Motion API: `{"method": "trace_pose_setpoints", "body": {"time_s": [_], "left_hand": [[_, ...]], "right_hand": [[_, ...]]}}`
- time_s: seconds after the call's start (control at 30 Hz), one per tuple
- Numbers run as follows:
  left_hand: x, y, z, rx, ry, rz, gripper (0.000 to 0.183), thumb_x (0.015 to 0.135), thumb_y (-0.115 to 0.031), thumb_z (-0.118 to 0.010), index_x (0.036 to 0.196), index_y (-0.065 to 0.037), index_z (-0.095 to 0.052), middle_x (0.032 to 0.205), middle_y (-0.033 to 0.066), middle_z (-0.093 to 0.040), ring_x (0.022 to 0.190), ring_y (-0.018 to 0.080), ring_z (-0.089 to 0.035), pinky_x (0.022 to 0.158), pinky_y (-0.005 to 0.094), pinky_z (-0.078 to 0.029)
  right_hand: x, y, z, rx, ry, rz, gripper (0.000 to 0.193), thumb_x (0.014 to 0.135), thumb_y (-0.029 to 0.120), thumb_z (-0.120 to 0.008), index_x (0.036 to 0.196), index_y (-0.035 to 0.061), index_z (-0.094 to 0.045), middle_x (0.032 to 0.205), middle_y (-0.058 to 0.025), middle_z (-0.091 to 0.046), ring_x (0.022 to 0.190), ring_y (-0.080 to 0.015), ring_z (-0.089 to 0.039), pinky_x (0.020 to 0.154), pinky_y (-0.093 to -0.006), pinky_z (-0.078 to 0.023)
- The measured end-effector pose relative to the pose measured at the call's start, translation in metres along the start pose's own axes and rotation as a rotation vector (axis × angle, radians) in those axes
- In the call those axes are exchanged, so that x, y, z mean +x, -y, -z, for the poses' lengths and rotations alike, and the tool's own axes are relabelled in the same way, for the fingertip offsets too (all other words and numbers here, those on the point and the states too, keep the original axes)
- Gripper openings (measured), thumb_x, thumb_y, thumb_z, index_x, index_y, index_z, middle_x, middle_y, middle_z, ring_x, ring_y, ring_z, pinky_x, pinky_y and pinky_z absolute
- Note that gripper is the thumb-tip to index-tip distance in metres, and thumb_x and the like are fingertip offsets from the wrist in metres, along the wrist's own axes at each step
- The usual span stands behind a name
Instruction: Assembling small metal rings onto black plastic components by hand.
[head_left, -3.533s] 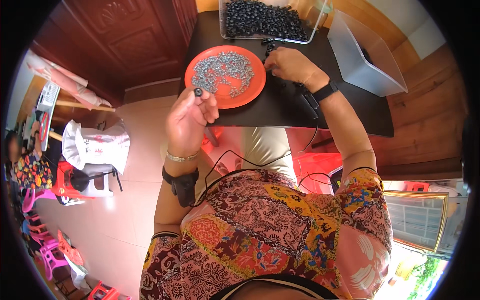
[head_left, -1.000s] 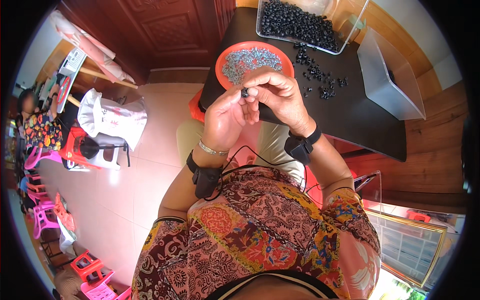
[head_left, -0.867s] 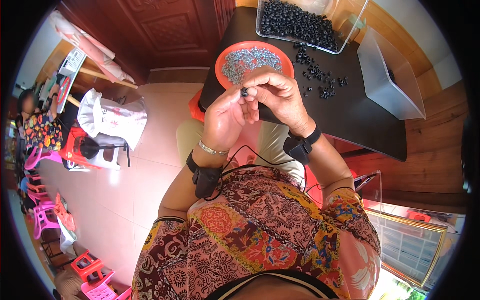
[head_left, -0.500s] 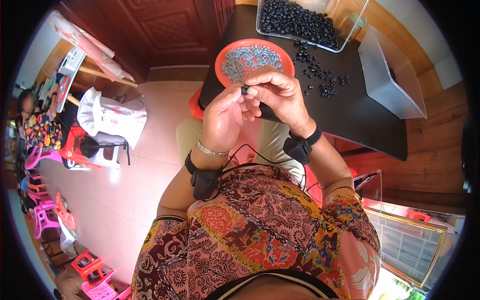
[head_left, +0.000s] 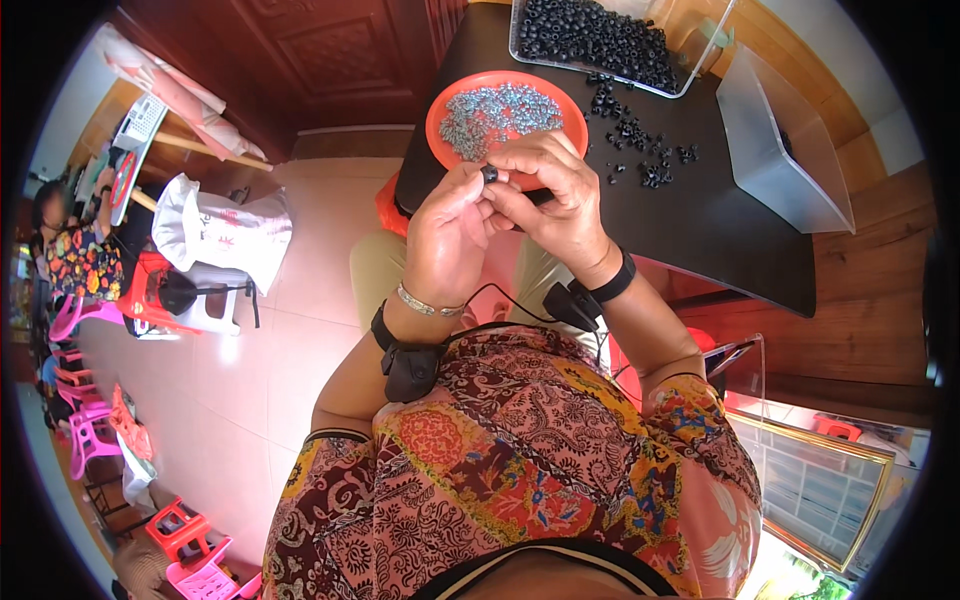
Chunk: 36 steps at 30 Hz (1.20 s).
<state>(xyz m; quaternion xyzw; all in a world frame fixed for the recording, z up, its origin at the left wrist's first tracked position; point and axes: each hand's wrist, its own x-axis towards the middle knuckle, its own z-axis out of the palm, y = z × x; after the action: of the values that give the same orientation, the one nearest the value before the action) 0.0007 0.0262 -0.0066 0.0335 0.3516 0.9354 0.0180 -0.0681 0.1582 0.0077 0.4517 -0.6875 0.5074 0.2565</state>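
- The grip of the left hand was closed on a small black piece, pinched at the fingertips.
- The right hand curled in from the other side, its fingers close about the same piece; whether its grip also held the piece could not be told.
- The piece was held at the near edge of the red plate, as seen from above, left of the plate's middle.
- It was short and stubby, with no clear long axis; fingers covered part of it, so which way its end faced could not be told.
- The round plate lay flat on the dark tabletop, with small silvery metal parts spread over it.
- Loose black pieces lay scattered to the right of the plate, turned various ways.
- Beyond the plate and to its right stood a clear tub with many black pieces in it.
- Well to the right of the plate stood a whitish, translucent container, its long side slanting away from the person.
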Motion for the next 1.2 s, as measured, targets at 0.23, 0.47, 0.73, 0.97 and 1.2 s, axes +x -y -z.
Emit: {"method": "trace_pose_setpoints", "body": {"time_s": [0.23, 0.47, 0.73, 0.97, 1.2], "left_hand": [[0.002, 0.004, -0.002, -0.031, -0.033, -0.034, 0.017, 0.094, -0.020, -0.045, 0.100, -0.005, -0.051, 0.105, 0.0082, -0.057, 0.101, 0.0190, -0.055, 0.090, 0.0351, -0.042], [0.003, 0.007, -0.002, -0.049, -0.107, -0.048, 0.014, 0.094, -0.019, -0.045, 0.097, -0.006, -0.050, 0.103, 0.0089, -0.058, 0.099, 0.0198, -0.055, 0.090, 0.0350, -0.042], [0.007, 0.018, -0.003, -0.061, -0.155, -0.126, 0.012, 0.094, -0.017, -0.043, 0.091, -0.009, -0.051, 0.087, 0.0011, -0.053, 0.083, 0.0119, -0.051, 0.073, 0.0274, -0.040], [0.007, 0.023, 0.000, -0.087, -0.237, -0.137, 0.014, 0.095, -0.014, -0.041, 0.096, -0.005, -0.052, 0.093, 0.0024, -0.054, 0.089, 0.0120, -0.052, 0.078, 0.0276, -0.041], [0.005, 0.009, -0.011, 0.077, -0.061, -0.021, 0.027, 0.095, -0.020, -0.042, 0.112, -0.001, -0.052, 0.105, 0.0111, -0.060, 0.095, 0.0198, -0.057, 0.085, 0.0317, -0.043]], "right_hand": [[-0.001, 0.002, -0.004, -0.133, -0.032, 0.080, 0.030, 0.065, 0.000, -0.074, 0.093, 0.0058, -0.065, 0.089, -0.0051, -0.066, 0.080, -0.0216, -0.061, 0.073, -0.0320, -0.049], [-0.005, 0.000, -0.011, -0.249, -0.082, 0.119, 0.033, 0.063, -0.002, -0.073, 0.093, 0.0064, -0.065, 0.088, -0.0037, -0.065, 0.080, -0.0217, -0.060, 0.071, -0.0321, -0.049], [-0.009, 0.000, -0.018, -0.351, -0.067, 0.140, 0.034, 0.064, -0.002, -0.071, 0.097, 0.0047, -0.063, 0.090, -0.0070, -0.062, 0.080, -0.0249, -0.059, 0.071, -0.0343, -0.049], [-0.014, 0.002, -0.021, -0.331, -0.053, 0.116, 0.031, 0.065, 0.000, -0.071, 0.094, 0.0032, -0.062, 0.089, -0.0081, -0.062, 0.080, -0.0265, -0.059, 0.070, -0.0352, -0.050], [0.014, -0.008, 0.045, -0.551, -0.049, 0.207, 0.022, 0.068, 0.004, -0.071, 0.089, 0.0081, -0.064, 0.085, -0.0063, -0.063, 0.078, -0.0257, -0.059, 0.069, -0.0354, -0.050]]}}
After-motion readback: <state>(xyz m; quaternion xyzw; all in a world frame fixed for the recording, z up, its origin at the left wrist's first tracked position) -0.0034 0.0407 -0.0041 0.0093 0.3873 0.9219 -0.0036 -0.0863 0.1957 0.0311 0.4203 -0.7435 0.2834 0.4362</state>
